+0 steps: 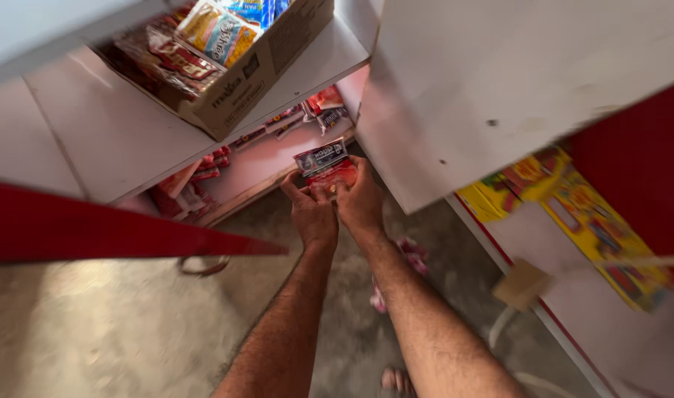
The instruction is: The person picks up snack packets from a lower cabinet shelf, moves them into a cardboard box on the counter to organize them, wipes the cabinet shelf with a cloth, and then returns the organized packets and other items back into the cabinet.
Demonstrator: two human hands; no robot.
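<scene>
White shelving over concrete floor. Your left hand (310, 214) and right hand (360, 203) together pinch a small red-and-blue packet (325, 165) just in front of the low shelf (263, 163). Similar packets (197, 184) lie there; cardboard box (234, 88) above.

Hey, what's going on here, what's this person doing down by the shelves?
A person is reaching down with both hands to a low shelf of a white and red shelving unit. The left hand and right hand together hold a small stack of red packets just in front of that shelf, where more red packets lie. A cardboard box of snack packs sits on the shelf above.
</scene>
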